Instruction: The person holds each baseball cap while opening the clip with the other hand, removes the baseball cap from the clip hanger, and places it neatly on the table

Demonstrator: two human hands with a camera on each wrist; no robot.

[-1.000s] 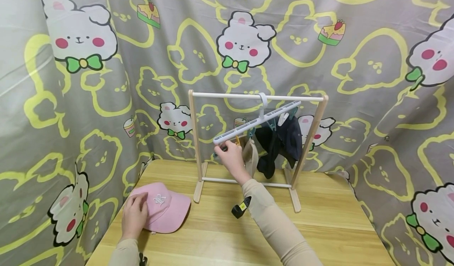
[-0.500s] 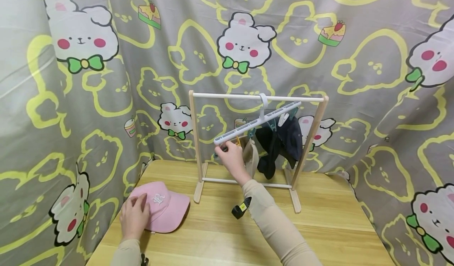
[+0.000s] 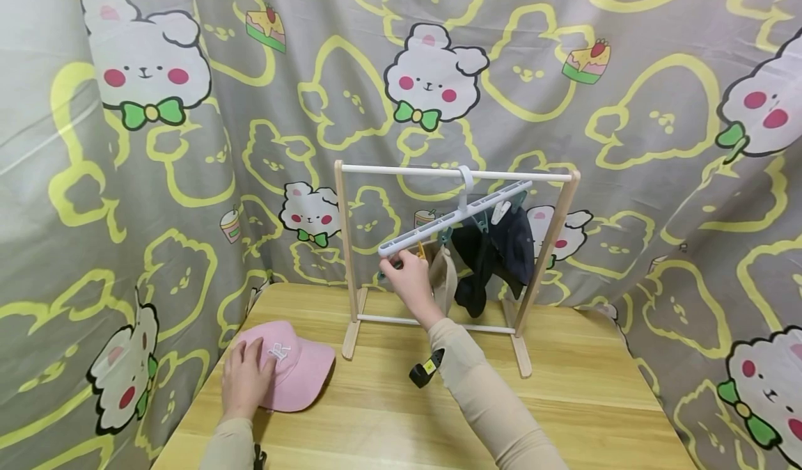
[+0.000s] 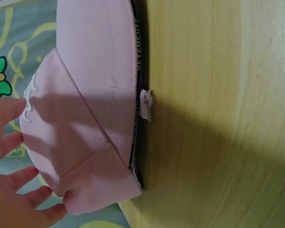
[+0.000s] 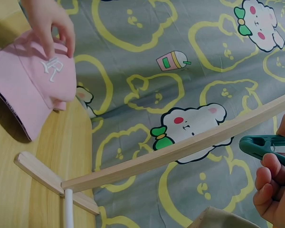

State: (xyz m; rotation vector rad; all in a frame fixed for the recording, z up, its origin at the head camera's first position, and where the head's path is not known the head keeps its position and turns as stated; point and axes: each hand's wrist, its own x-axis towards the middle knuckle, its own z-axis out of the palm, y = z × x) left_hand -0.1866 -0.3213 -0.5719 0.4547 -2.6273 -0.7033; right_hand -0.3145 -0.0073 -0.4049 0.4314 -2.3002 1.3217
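left hand [image 3: 246, 384]: fingers spread and slightly bent, touching the crown of the cap [image 3: 303, 376], which lies on the counter [image 3: 376, 407] near the rack [image 3: 345, 247]; right hand [image 3: 410, 285]: fingers bent, pinching the clip [image 5: 249, 146] beneath the low end of the hanger [image 3: 426, 232]

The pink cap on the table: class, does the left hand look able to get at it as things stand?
Probably yes: the left hand is at the crown of the pink cap, and nothing visible stands between them. The wooden rack stands apart, past the brim.
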